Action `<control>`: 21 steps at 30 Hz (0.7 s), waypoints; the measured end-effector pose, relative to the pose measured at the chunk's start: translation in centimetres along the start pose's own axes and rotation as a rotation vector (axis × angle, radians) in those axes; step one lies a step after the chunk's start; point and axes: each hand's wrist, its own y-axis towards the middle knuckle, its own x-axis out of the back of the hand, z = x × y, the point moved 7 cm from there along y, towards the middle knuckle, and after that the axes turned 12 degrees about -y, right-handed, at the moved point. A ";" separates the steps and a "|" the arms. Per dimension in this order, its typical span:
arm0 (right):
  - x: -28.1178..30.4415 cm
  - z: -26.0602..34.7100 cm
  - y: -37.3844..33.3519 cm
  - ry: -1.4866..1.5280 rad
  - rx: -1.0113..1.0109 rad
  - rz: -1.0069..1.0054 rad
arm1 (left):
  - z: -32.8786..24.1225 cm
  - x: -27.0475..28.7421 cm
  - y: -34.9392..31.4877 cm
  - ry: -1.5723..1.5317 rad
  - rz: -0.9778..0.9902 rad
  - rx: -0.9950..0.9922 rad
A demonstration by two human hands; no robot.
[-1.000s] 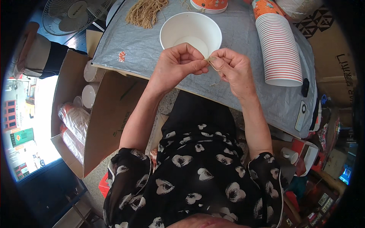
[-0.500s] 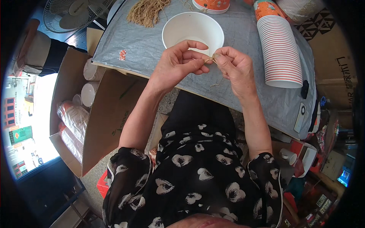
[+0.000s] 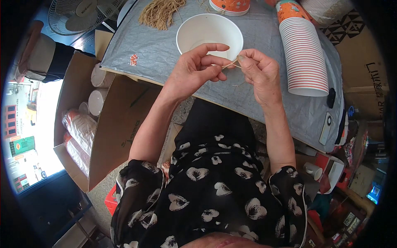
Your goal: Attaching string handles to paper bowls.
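A thin tan string (image 3: 230, 64) runs between my two hands above the near edge of the table, its strands crossing close to my right fingertips. My left hand (image 3: 197, 68) pinches it between thumb and fingers, with the index finger lifted and curved. On the other side, my right hand (image 3: 260, 72) grips the string between thumb and bent index finger. Just beyond my fingers stands a white paper bowl (image 3: 206, 27), partly hidden by my left hand. Farther back lies a bundle of similar tan strings (image 3: 162, 13).
A grey cloth covers the table (image 3: 157, 49). A long stack of paper bowls (image 3: 304, 58) lies at right, near a phone (image 3: 326, 128). Orange bowls (image 3: 230, 6) stand at the back. Left of the table, a cardboard box (image 3: 118, 120) holds wrapped stacks. A fan (image 3: 84, 12) stands far left.
My right hand has moved slightly right, away from my left, drawing the string out so more of it shows between them. The left hand has barely moved.
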 end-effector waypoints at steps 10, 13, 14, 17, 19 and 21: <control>-0.2 4.3 0.9 -0.081 0.160 0.084 | -2.7 -0.8 1.8 0.290 0.111 -0.152; 0.5 4.4 0.9 -0.278 0.170 0.067 | -3.1 -0.3 2.0 0.280 0.103 -0.163; 0.7 4.1 0.9 -0.344 0.229 0.092 | -3.3 -0.3 2.0 0.257 0.074 -0.169; 1.4 3.6 0.4 -0.367 0.289 0.117 | -3.8 0.0 1.6 0.430 0.054 -0.170; 1.7 3.9 0.0 -0.325 0.292 0.119 | -3.5 0.4 1.3 0.461 0.043 -0.190; 2.1 4.1 -0.3 -0.176 0.193 0.111 | -3.4 0.3 1.1 0.491 0.034 -0.210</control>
